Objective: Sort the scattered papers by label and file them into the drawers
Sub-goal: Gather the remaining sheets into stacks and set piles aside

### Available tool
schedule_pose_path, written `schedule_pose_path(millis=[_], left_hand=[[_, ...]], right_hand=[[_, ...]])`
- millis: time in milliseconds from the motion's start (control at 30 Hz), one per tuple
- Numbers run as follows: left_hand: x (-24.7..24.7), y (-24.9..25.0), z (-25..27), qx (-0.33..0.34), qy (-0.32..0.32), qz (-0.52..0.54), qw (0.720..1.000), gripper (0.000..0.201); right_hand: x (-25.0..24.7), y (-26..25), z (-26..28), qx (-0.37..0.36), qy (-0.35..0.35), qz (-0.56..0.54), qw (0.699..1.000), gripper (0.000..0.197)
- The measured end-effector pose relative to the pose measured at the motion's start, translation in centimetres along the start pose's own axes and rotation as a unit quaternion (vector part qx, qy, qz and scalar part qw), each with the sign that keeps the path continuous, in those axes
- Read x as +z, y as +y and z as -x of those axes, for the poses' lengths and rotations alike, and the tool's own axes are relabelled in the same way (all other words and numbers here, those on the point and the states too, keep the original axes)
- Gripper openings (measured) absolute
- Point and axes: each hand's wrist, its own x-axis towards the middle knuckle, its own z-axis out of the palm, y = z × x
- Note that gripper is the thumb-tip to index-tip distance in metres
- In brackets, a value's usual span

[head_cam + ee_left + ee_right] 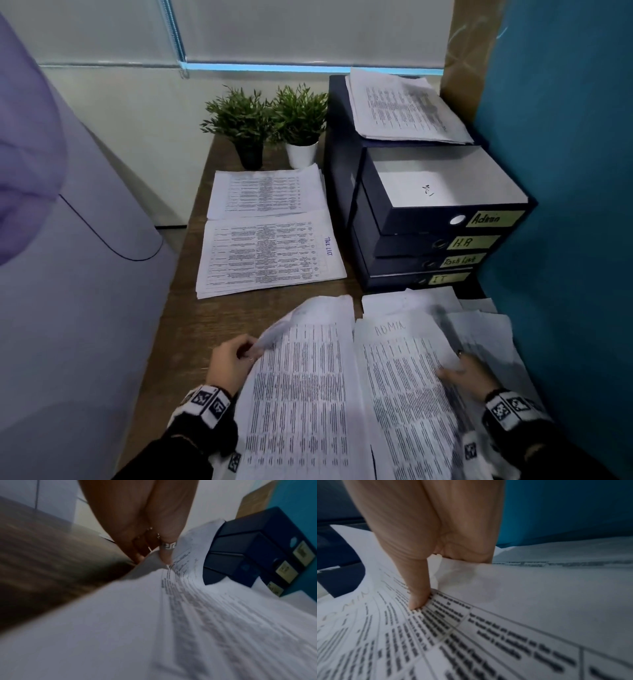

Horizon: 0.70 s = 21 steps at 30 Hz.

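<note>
My left hand (245, 351) pinches the curled left edge of a printed sheet (301, 394) lying near the desk's front; the left wrist view shows my left hand (154, 559), a ring on one finger, closed on that edge. My right hand (452, 370) holds the sheet marked ADMIN (400, 377) at its right side. In the right wrist view the thumb (418, 601) presses on top of the ADMIN sheet (368, 628) and the fingers lie under it. More loose papers (486, 335) lie beneath. The dark blue drawer unit (346, 164) has its top Admin drawer (442, 192) open.
A Task List stack (270, 253) and another stack (267, 192) lie mid-desk. More papers (407, 106) rest on top of the drawer unit. Two potted plants (270, 126) stand at the back. A teal wall (565, 171) closes the right side.
</note>
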Motion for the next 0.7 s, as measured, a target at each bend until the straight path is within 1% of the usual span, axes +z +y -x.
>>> schedule_pose_path(millis=[67,100,133,167,200,233,333,400,500,533,567,633,667,700], left_hand=[[0.1,0.0,0.4,-0.005,-0.025,0.067,0.997,0.029],[0.2,-0.1,0.4,-0.029,-0.035,0.102,0.994,0.026],[0.2,-0.2,0.4,-0.058,-0.038,0.140,0.988,0.024],[0.2,-0.4,0.2,-0.088,-0.029,0.179,0.979,0.025],[0.0,-0.5,-0.1,-0.114,-0.017,0.220,0.969,0.027],[-0.2,-0.7,-0.4,-0.137,-0.007,0.251,0.958,0.029],[-1.1,-1.0,-0.9,-0.177,-0.006,0.292,0.940,0.023],[-1.5,-1.2,-0.9,-0.187,-0.011,0.295,0.937,0.017],[-2.0,-1.8,-0.8,-0.202,-0.014,0.314,0.928,0.009],[-2.2,-2.0,-0.7,-0.207,-0.016,0.325,0.923,0.010],[-2.3,-2.3,-0.8,-0.212,-0.018,0.336,0.918,0.016],[-2.4,-2.8,-0.7,-0.210,-0.029,0.353,0.911,0.028],[-2.4,-2.7,-0.6,-0.203,-0.031,0.362,0.909,0.030],[-2.5,-2.5,-0.5,-0.195,-0.033,0.373,0.906,0.030]], right_hand=[[-0.2,-0.1,0.3,0.002,-0.003,-0.006,1.000,0.063],[-0.6,-1.3,1.4,0.004,0.001,-0.020,1.000,0.063],[-1.0,-1.8,2.1,-0.003,0.005,-0.042,0.999,0.050],[-1.2,-2.3,3.0,-0.011,0.004,-0.059,0.998,0.033],[-1.6,-3.1,4.0,-0.022,0.005,-0.077,0.997,0.023],[-2.2,-3.7,4.8,-0.033,0.015,-0.100,0.994,0.020],[-4.1,-5.9,7.2,-0.074,-0.005,-0.170,0.983,0.020],[-5.1,-7.7,8.6,-0.095,-0.022,-0.201,0.975,0.022],[-5.7,-10.8,10.1,-0.135,-0.039,-0.258,0.956,0.012],[-5.5,-11.7,10.2,-0.130,-0.043,-0.272,0.952,0.009],[-5.0,-12.5,10.2,-0.133,-0.055,-0.277,0.950,0.013],[-2.8,-13.4,9.4,-0.114,-0.090,-0.251,0.957,0.057],[-1.4,-13.7,9.0,-0.105,-0.102,-0.211,0.966,0.070],[0.1,-14.0,8.8,-0.109,-0.123,-0.180,0.970,0.071]])
